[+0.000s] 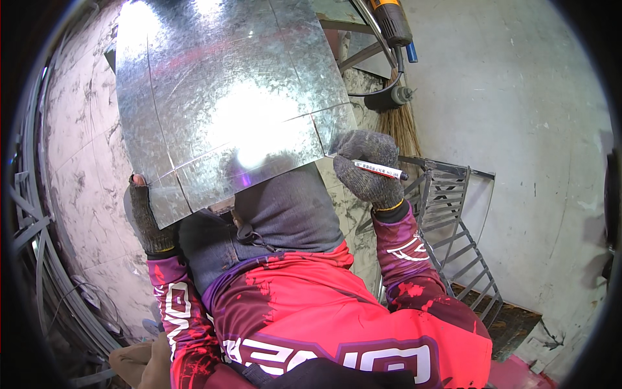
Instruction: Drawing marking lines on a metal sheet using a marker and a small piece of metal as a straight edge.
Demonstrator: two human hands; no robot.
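A shiny galvanized metal sheet lies over my lap, with thin dark lines crossing its surface and a bright glare in its middle. My left hand, in a dark knit glove, grips the sheet's lower left edge. Its bare thumb tip shows beside the edge, while the other fingers are hidden. A white-barrelled marker pen is held in my gloved right hand. The pen's tip end points left at the sheet's lower right edge, close to a short drawn line; whether it touches the metal is too small to tell.
A power tool with an orange part and a cord hangs at the upper right, above a straw broom. To my right stands a slatted metal rack. Long metal bars line the far left. Brown cloth shows at lower left.
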